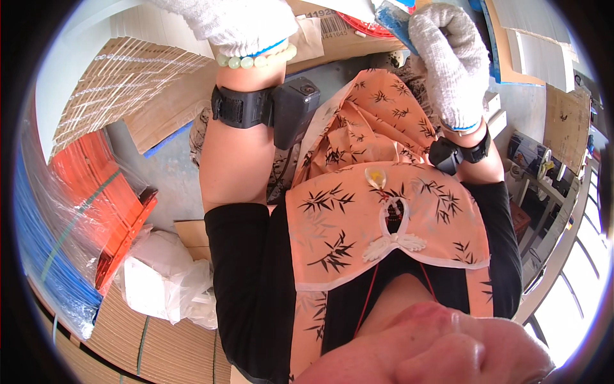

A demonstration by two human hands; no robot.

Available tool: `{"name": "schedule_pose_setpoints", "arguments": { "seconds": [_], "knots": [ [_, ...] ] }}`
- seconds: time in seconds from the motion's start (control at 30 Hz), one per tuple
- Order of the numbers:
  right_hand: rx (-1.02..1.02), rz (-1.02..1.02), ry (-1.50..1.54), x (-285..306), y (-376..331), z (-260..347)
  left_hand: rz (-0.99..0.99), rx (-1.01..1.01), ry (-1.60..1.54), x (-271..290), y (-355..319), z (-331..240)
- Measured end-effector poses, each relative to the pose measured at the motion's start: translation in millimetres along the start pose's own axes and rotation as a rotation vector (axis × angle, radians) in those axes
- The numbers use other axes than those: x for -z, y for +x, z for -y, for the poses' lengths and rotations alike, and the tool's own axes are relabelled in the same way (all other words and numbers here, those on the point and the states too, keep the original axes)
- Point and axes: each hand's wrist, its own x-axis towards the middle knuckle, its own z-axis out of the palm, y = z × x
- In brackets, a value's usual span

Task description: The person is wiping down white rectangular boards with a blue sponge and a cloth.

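Note:
My left hand [224, 22], in a white knitted glove, is at the top left. Its fingers run out of the picture, so what they hold is hidden. The top right shows my right hand [451, 61], gloved the same way, with its fingers curled round the end of a worn, flat blue piece [395, 22]. The blue piece slants up and left; its kind does not show clearly. Between my hands lies part of a white sheet [342, 8], above a brown cardboard surface [313, 45]. A red round object [364, 27] sits beside the blue piece.
Slatted pale boards [121, 83] lean at the upper left. Below them are film-wrapped orange panels [83, 185] and blue strips [48, 237]. A white plastic bag [166, 275] rests by stacked cardboard [166, 342]. More boards [540, 57] and a shelf [534, 198] stand at the right.

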Motion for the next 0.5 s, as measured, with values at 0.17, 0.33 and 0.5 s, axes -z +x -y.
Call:
{"name": "schedule_pose_setpoints", "arguments": {
  "seconds": [0.17, 0.33, 0.5],
  "knots": [
    [-0.055, -0.012, 0.001, 3, -6, 7, -0.078, 0.011, 0.003, -12, -7, -5],
    [0.026, -0.086, -0.073, 3, -1, 7, -0.047, 0.066, -0.133, -3, 1, -1],
    [0.031, -0.046, -0.057, 3, 3, 2, -0.032, 0.15, -0.136, 3, 0, -1]
  ]
}}
